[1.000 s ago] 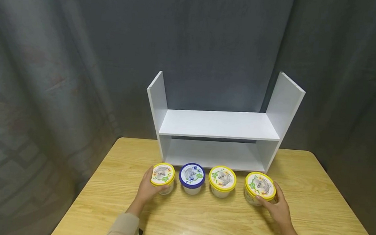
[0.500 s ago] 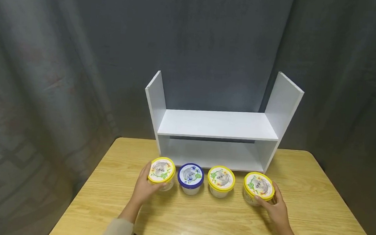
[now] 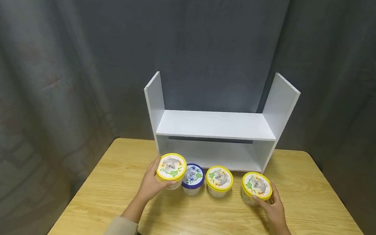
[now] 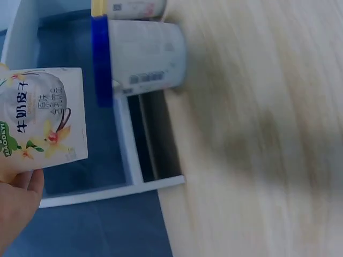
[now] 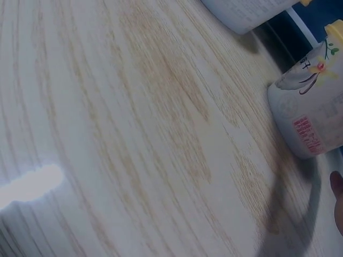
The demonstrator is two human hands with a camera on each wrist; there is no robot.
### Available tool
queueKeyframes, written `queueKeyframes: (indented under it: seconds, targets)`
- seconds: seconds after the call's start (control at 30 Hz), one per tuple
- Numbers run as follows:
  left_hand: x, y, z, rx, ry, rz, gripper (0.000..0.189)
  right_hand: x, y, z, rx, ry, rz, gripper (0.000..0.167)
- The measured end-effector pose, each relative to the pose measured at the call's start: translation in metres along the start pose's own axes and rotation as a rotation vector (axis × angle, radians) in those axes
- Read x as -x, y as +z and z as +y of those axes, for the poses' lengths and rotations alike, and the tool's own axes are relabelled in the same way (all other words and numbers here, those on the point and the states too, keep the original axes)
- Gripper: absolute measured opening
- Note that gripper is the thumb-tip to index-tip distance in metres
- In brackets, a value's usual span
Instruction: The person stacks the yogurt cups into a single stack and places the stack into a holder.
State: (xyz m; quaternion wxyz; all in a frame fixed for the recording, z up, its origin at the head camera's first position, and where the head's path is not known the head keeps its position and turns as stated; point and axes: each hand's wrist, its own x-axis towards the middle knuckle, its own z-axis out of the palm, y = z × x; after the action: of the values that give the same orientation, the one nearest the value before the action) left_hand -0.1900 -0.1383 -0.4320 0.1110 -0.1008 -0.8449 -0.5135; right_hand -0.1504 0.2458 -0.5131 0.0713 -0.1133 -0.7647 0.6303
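Note:
My left hand (image 3: 149, 184) grips a yellow-lidded tub (image 3: 171, 166), thumb at the near side and fingers round the left. It is held up off the table and overlaps the blue-lidded tub (image 3: 193, 176) in the head view. In the left wrist view the held tub's printed wall (image 4: 45, 120) shows flowers and lettering. My right hand (image 3: 275, 211) holds another yellow-lidded tub (image 3: 256, 186) at the right end of the row, thumb in front, fingers at its right side. Between them a third yellow-lidded tub (image 3: 219, 178) stands on the table.
Behind the tubs stands a white two-tier shelf (image 3: 217, 125) with tall side panels. The wooden table (image 3: 200, 220) reaches out on both sides of it. Dark grey curtains (image 3: 213, 42) hang at the back and sides.
My left hand has lifted its tub off the table and carried it right, closer to the blue-lidded tub. My right hand and its tub have stayed about in place.

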Motion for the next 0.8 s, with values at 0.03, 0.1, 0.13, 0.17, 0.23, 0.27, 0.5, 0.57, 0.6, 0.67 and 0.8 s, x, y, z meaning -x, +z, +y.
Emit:
queueKeyframes:
  seconds: [0.03, 0.1, 0.13, 0.17, 0.23, 0.27, 0.5, 0.57, 0.6, 0.67, 0.8]
  targets:
    - [0.0, 0.0, 0.002, 0.003, 0.001, -0.004, 0.103, 0.0, 0.0, 0.0, 0.001, 0.0, 0.0, 0.091]
    - [-0.001, 0.002, 0.007, 0.018, 0.004, -0.014, 0.103, 0.0, 0.001, 0.0, 0.006, -0.002, 0.002, 0.091]
    - [-0.002, 0.003, 0.01, 0.023, 0.005, -0.02, 0.103, 0.0, 0.001, 0.0, 0.007, -0.002, 0.003, 0.091]
    - [-0.003, 0.004, 0.013, 0.027, 0.01, -0.026, 0.103, 0.0, 0.001, -0.001, 0.001, -0.001, 0.004, 0.091]
    - [-0.004, 0.007, 0.018, 0.04, 0.015, -0.045, 0.102, 0.001, 0.002, -0.001, -0.008, -0.001, 0.005, 0.091]
    - [-0.004, 0.01, 0.02, 0.044, 0.014, -0.057, 0.103, 0.001, 0.002, -0.001, -0.011, -0.002, 0.005, 0.091]
    - [-0.01, 0.031, 0.037, 0.046, 0.038, -0.135, 0.102, 0.0, 0.002, 0.002, -0.012, -0.021, 0.0, 0.089]
    - [-0.01, 0.035, 0.052, 0.053, 0.059, -0.163, 0.1, 0.0, 0.003, 0.002, -0.02, -0.019, 0.003, 0.089]
    - [-0.011, 0.038, 0.055, 0.058, 0.069, -0.176, 0.1, 0.0, 0.003, 0.002, -0.022, -0.02, 0.005, 0.089]
    - [-0.012, 0.045, 0.062, 0.069, 0.076, -0.198, 0.099, 0.0, 0.003, 0.003, -0.029, -0.022, 0.01, 0.089]
    - [-0.017, 0.062, 0.063, 0.101, 0.079, -0.236, 0.101, -0.001, 0.003, 0.005, -0.03, -0.034, 0.014, 0.088]
